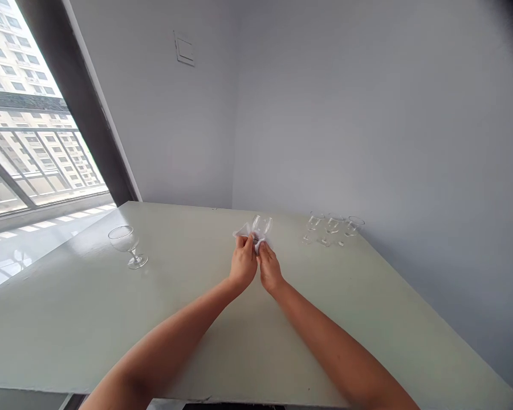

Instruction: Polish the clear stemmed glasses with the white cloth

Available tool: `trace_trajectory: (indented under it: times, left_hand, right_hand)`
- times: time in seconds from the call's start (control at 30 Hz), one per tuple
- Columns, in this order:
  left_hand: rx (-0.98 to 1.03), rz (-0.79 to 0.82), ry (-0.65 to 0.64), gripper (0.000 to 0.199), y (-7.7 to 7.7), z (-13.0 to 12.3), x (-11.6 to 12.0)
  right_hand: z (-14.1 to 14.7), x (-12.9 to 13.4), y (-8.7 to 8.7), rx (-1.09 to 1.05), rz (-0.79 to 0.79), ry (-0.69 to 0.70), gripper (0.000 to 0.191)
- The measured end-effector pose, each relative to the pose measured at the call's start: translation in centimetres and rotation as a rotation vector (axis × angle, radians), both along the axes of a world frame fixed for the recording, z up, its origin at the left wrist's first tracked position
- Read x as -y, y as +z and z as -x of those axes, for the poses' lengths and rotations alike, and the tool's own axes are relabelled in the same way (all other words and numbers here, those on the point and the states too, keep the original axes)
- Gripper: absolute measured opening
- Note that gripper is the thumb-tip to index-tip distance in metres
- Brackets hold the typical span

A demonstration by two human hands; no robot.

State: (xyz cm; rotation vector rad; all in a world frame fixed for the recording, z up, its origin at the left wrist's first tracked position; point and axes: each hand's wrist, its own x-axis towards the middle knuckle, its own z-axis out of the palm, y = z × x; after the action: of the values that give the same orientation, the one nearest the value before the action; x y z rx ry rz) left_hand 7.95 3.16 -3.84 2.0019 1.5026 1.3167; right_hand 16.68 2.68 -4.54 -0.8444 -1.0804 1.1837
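Over the middle of the table, my left hand (243, 263) and my right hand (271, 270) are held close together, both closed around a clear stemmed glass and a white cloth. The glass's bowl (263, 224) shows above my fingers. The white cloth (241, 230) is bunched about its lower part and sticks out to the left of my left fingers. My right thumb presses on the cloth near the foot end. Fingers and cloth hide the stem and foot, so exactly which part each hand grips is unclear.
One stemmed glass (130, 245) stands upright on the left of the pale green table (188, 250). Three more, a left glass (315, 222), a middle glass (333, 224) and a right glass (353, 226), stand in a row near the right edge. Walls rise behind; a window (34, 142) is left.
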Motion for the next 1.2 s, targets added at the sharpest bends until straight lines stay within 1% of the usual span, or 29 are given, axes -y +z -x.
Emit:
trace_trajectory:
  times: [0.07, 0.17, 0.2, 0.23, 0.3, 0.37, 0.43, 0.5, 0.57, 0.6, 0.63, 0.73, 0.77, 0.8, 0.87, 0.93, 1.0, 1.03, 1.1, 1.2]
  left_hand:
    - [-0.018, -0.048, 0.011, 0.039, -0.5, -0.1, -0.1]
    - [-0.112, -0.097, 0.071, 0.039, -1.0, -0.2, 0.2]
    - [-0.146, -0.104, 0.091, 0.038, -1.0, -0.3, 0.3]
    - [-0.177, -0.107, 0.104, 0.038, -1.0, -0.3, 0.5]
    - [-0.222, -0.097, 0.104, 0.039, -0.7, -0.3, 0.9]
    - [-0.24, -0.066, 0.082, 0.039, -0.1, -0.1, 1.1]
    - [-0.217, -0.021, 0.054, 0.035, 1.0, 0.4, 1.0]
    - [-0.145, 0.006, 0.054, 0.029, 2.3, 1.1, 0.6]
    - [-0.025, 0.069, 0.038, 0.027, 3.5, 2.0, 0.1]
    - [0.06, 0.148, -0.02, 0.029, 3.9, 2.4, -0.1]
    - [0.166, 0.264, -0.126, 0.032, 4.1, 2.7, -0.3]
    - [0.527, 0.668, -0.578, 0.043, 4.0, 3.1, -0.7]
    - [0.628, 0.755, -0.685, 0.045, 3.8, 3.1, -0.8]
    - [0.708, 0.803, -0.741, 0.046, 3.5, 3.1, -0.9]
    - [0.803, 0.825, -0.739, 0.046, 3.2, 3.1, -1.1]
    - [0.839, 0.803, -0.68, 0.045, 3.1, 3.1, -1.2]
    - [0.841, 0.782, -0.618, 0.045, 3.1, 3.3, -1.3]
    - [0.837, 0.776, -0.591, 0.046, 3.1, 3.4, -1.3]
    - [0.825, 0.766, -0.537, 0.048, 3.0, 3.5, -1.3]
    - [0.827, 0.719, -0.485, 0.049, 2.8, 3.5, -1.4]
  right_hand:
    - [-0.2, 0.1, -0.2, -0.043, 0.02, 0.074, 0.035]
    - [-0.4, 0.3, 0.0, -0.105, 0.048, 0.184, 0.036]
    - [-0.5, 0.4, 0.1, -0.112, 0.062, 0.201, 0.036]
    - [-0.6, 0.4, 0.1, -0.111, 0.077, 0.2, 0.037]
    - [-0.8, 0.2, 0.2, -0.099, 0.11, 0.153, 0.036]
    - [-1.2, -0.1, 0.4, -0.08, 0.141, 0.1, 0.034]
    - [-1.8, -0.5, 0.6, -0.069, 0.159, 0.084, 0.032]
    - [-2.4, -0.9, 0.9, -0.084, 0.165, 0.096, 0.032]
    - [-2.9, -1.2, 1.1, -0.119, 0.173, 0.144, 0.031]
    - [-3.1, -1.3, 1.2, -0.138, 0.18, 0.187, 0.031]
    - [-3.2, -1.3, 1.2, -0.152, 0.188, 0.246, 0.03]
    - [-3.0, -0.9, 1.1, -0.172, 0.24, 0.46, 0.03]
    - [-2.9, -0.7, 1.0, -0.18, 0.26, 0.521, 0.03]
    - [-2.7, -0.5, 1.0, -0.189, 0.275, 0.569, 0.03]
    - [-2.6, -0.2, 1.0, -0.202, 0.281, 0.634, 0.031]
    - [-2.6, -0.1, 1.0, -0.174, 0.264, 0.677, 0.032]
    - [-2.7, -0.2, 1.1, -0.097, 0.237, 0.697, 0.033]
    - [-2.8, -0.3, 1.1, -0.047, 0.215, 0.687, 0.034]
    - [-2.9, -0.6, 1.0, 0.069, 0.149, 0.624, 0.033]
    - [-3.0, -1.0, 1.0, 0.292, 0.019, 0.459, 0.029]
